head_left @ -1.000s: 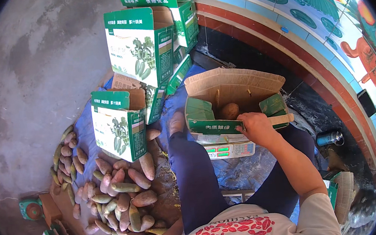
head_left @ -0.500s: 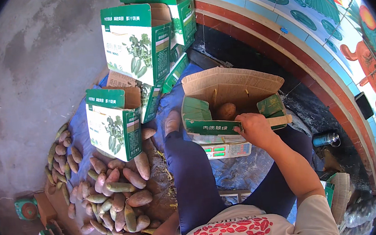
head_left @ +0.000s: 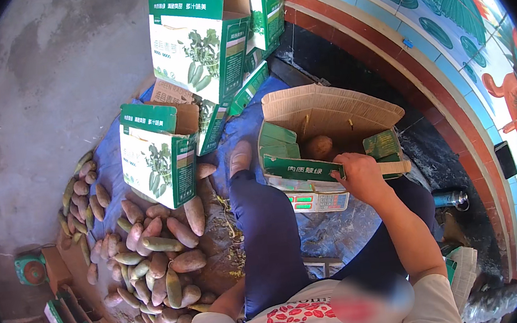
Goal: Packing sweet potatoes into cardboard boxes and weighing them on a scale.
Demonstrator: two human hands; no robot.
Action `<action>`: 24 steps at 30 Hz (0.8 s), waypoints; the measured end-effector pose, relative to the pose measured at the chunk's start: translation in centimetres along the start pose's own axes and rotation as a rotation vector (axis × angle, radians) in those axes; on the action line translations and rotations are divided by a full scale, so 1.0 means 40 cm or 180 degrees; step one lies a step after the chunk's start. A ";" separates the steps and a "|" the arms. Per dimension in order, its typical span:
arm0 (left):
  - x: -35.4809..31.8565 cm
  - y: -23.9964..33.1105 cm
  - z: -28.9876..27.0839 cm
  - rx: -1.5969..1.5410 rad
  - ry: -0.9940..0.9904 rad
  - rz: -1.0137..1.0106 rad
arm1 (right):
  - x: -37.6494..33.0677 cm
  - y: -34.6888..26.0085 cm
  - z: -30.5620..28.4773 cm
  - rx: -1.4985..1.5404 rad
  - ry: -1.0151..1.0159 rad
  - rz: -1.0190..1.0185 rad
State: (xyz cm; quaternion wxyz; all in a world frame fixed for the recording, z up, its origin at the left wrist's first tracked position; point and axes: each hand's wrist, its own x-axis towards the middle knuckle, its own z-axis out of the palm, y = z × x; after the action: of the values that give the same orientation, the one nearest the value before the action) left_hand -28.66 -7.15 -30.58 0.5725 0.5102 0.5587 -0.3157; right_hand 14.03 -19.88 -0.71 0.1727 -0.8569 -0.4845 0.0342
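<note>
On a scale (head_left: 320,202), a box (head_left: 328,102) holds a root (head_left: 318,148). Right-hand fingers (head_left: 345,163) grip the box's front flap (head_left: 297,167); left fingers are hidden.

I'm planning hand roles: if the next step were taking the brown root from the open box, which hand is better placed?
Right, probably: the right hand grips the front of the open box, close to the brown root. The left hand is out of sight.

2 bare forearms (head_left: 409,227), right hand (head_left: 359,176) forward with curled fingers (head_left: 347,161), left hand hidden
</note>
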 end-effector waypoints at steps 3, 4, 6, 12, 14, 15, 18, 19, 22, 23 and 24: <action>0.008 0.025 -0.006 -0.0099 -0.0048 -0.0054 | 0.000 -0.003 -0.002 0.0016 -0.0016 0.0001; 0.012 0.034 -0.007 -0.0131 -0.0066 -0.0070 | -0.001 -0.003 -0.003 0.0021 -0.0018 0.0018; 0.019 0.054 -0.011 -0.0192 -0.0099 -0.0101 | -0.003 -0.003 -0.003 0.0003 -0.0022 0.0026; 0.038 0.106 -0.037 -0.0374 -0.0149 -0.0204 | -0.004 -0.002 -0.004 0.0026 -0.0044 0.0038; 0.050 0.115 -0.054 -0.0453 -0.0133 -0.0235 | -0.003 -0.003 -0.004 0.0072 -0.0034 0.0026; 0.054 0.119 -0.063 -0.0497 -0.0121 -0.0252 | -0.005 -0.001 -0.003 0.0037 0.0001 0.0014; 0.047 0.128 -0.099 -0.0623 -0.0075 -0.0316 | -0.004 0.004 0.000 0.0016 0.0023 0.0014; 0.038 0.122 -0.112 -0.0684 -0.0049 -0.0355 | -0.004 0.001 0.003 0.0012 -0.0008 0.0032; -0.009 0.084 -0.153 -0.0948 0.0071 -0.0504 | 0.013 -0.007 0.016 0.0102 0.0191 -0.0093; -0.012 0.078 -0.160 -0.1046 0.0086 -0.0527 | 0.011 -0.008 0.009 0.0161 0.0209 -0.0086; -0.013 0.075 -0.159 -0.1156 0.0107 -0.0551 | 0.007 -0.007 0.006 0.0195 0.0188 -0.0171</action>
State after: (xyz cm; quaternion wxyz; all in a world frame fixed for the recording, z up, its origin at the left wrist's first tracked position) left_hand -27.98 -0.45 -28.48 0.6165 0.3538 0.6578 -0.2492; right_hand 13.88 -19.46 -0.80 0.2140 -0.8385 -0.5008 0.0190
